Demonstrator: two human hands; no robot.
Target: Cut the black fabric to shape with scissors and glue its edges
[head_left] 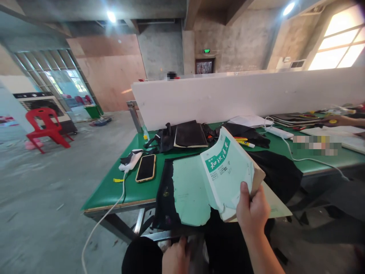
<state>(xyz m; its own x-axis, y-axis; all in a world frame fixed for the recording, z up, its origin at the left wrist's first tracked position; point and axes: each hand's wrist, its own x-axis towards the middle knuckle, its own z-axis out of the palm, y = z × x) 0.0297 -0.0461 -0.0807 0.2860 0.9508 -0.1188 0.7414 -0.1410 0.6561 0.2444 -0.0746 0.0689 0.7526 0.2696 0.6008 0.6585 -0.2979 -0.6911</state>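
Note:
My right hand (253,207) grips a thick paperback book (228,171) by its lower right edge, thumb on the cover. The book is tilted up, its pale green front with a darker green title band facing me. Its loose green cover sheet (189,190) spreads out to the left over a black cloth or cover (164,198) at the table's edge. Low in the view, my left hand (175,257) is below the table edge, near my dark-clothed knees. Its fingers look curled in; what they hold, if anything, is hidden.
On the green table (108,194) lie a phone (146,168), a white power strip (130,160), a black notebook (191,134) and pens (242,142). A white partition (228,99) stands behind. Another person's hand (333,121) is at right. A red chair (47,127) stands at left.

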